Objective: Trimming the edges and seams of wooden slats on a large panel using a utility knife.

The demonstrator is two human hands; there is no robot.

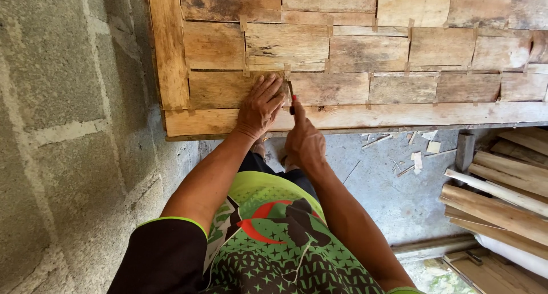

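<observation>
The left hand lies flat, fingers spread and pressing on a woven panel of flat wooden strips, right at a crossing in the weave. Just beside it the right hand is clenched around a small tool with a red handle, its dark tip pointing away from the person into the seam where the left fingertips rest. The tool looks light and stiff, best gripped by the handle as it is now; its long axis runs up from the fist toward the panel. The strips look thin, dry and stiff, likely to split at the edges. Beyond are a grey block wall, wood offcuts on the concrete floor and split timber stacked to the right.
</observation>
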